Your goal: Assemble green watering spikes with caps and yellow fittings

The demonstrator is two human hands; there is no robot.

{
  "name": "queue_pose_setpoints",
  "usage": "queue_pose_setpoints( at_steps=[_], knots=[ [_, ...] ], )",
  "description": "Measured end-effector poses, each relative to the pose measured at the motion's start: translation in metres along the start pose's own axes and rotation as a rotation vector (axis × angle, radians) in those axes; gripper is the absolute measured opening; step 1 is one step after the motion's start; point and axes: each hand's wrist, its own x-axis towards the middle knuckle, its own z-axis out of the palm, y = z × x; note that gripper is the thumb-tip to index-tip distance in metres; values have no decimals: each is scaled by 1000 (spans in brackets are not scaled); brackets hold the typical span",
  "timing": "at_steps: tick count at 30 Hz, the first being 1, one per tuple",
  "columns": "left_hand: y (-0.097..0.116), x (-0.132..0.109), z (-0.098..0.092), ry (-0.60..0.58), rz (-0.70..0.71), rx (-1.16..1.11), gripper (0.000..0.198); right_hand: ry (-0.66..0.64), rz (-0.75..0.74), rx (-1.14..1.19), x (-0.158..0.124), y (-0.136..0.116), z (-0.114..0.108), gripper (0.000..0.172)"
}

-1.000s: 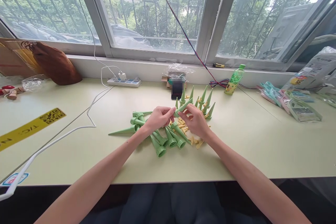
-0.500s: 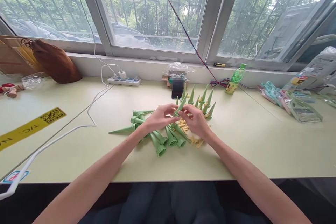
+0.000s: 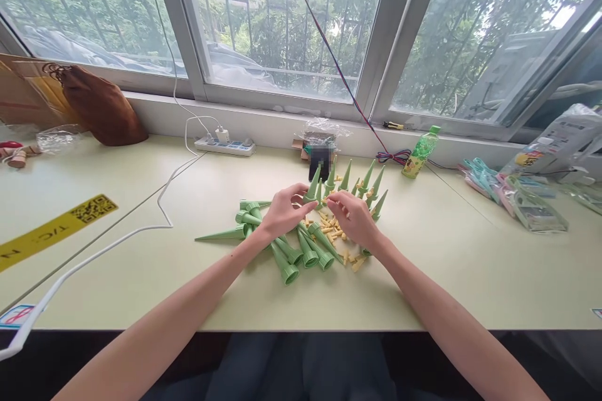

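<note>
My left hand [image 3: 285,210] is closed on a green plastic watering spike [image 3: 314,184], its tip pointing up. Just right of it, my right hand [image 3: 352,218] is pinched, apart from the held spike; what its fingertips hold, if anything, I cannot make out. Below and between the hands lies a pile of small yellow valve pieces [image 3: 335,230]. Several loose green spikes [image 3: 283,261] lie on their sides under and left of my left hand. Behind my right hand, several spikes [image 3: 365,178] stand tip up, some with yellow pieces at their sides.
A phone [image 3: 320,164] leans near the wall behind the spikes. A green drink bottle [image 3: 421,151] stands at the back right, beside bundled wire [image 3: 394,156]. A power strip [image 3: 230,146] with a white cable lies back left. Bagged pastel items [image 3: 536,203] lie far right.
My right hand has come away from the held spike, and a gap now shows between the hands. The spike in my left hand has shifted slightly left and stands more upright.
</note>
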Motion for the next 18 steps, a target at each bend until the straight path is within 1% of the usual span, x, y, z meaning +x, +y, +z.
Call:
queue_pose_setpoints(
  at_steps=[5,7,9,11,14,18],
  knots=[
    [-3,-2,5,83,85,84,26,-311,-23,-191,10,0,-8,21],
    [-2,-2,6,120,90,99,24,-395,-24,-246,14,-1,-10,19],
    [-1,-3,7,147,94,103,21,-450,-30,-277,19,-1,-9,18],
    [-1,-3,8,161,97,100,20,-478,-30,-298,23,0,-7,18],
    [-1,-3,9,165,101,93,23,-543,-27,-345,27,3,-5,19],
    [-1,-4,11,167,115,104,25,-589,21,-381,29,0,-5,18]
  ],
)
